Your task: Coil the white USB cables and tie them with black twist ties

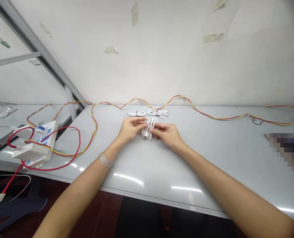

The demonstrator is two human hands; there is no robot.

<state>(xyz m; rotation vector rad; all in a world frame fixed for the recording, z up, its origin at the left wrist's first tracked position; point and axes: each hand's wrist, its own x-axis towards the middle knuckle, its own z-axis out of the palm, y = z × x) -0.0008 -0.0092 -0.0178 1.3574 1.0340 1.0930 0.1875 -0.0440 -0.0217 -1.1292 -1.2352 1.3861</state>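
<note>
A small coil of white cable [149, 128] is held upright above the grey table between my two hands. My left hand [132, 128] pinches its left side with thumb and fingers. On the coil's right side, my right hand [166, 132] grips it the same way, thumb in front. A pale connector shows at the coil's middle. Just behind my hands, two more white cable bundles lie on the table: a thin one [136, 114] at left and a thicker one [158, 113] at right, each with a dark tie.
The grey table [199, 158] stands against a white wall. A power strip [47, 138] with white adapters and a looping red cable [79, 142] is at left. A red-yellow wire [211, 117] runs along the back. Black ties [257, 121] lie at right, near a blurred-out item.
</note>
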